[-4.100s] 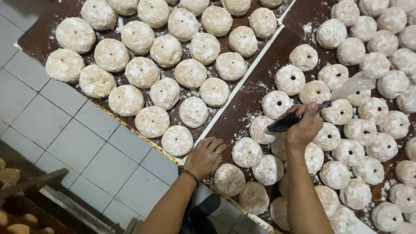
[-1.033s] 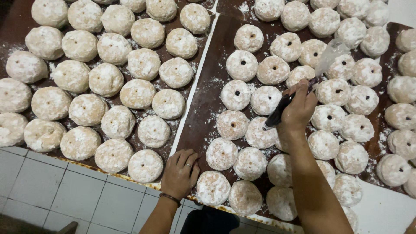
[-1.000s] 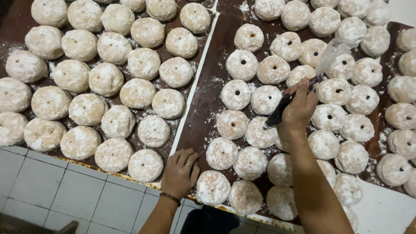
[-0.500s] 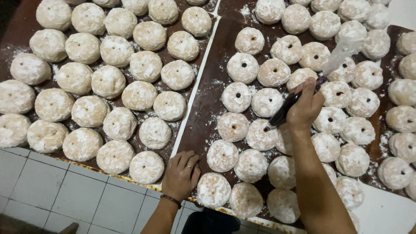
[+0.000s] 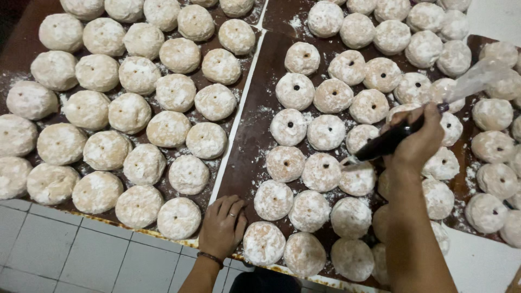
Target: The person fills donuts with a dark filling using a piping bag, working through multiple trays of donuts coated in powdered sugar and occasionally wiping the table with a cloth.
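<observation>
My right hand point(image 5: 417, 142) grips a piping bag point(image 5: 402, 132) with dark filling, its clear twisted end sticking up to the right. The bag's tip rests on a sugar-dusted doughnut point(image 5: 357, 178) on the right brown tray point(image 5: 255, 152). Several doughnuts beyond it, such as one point(image 5: 294, 91), have a dark filling dot on top. My left hand point(image 5: 222, 227) lies flat, palm down, on the near edge where the two trays meet, beside another doughnut point(image 5: 264, 243). It holds nothing; a ring and a wristband show on it.
The left tray point(image 5: 21, 54) carries several rows of sugared doughnuts without dots, like the one point(image 5: 178, 217) near its front corner. A pale strip point(image 5: 239, 130) runs between the trays. White floor tiles point(image 5: 65, 260) lie below the tray edge.
The piping tip has shifted from a farther doughnut to one nearer me on the right tray. My left hand has stayed on the tray edge. The view has tilted slightly.
</observation>
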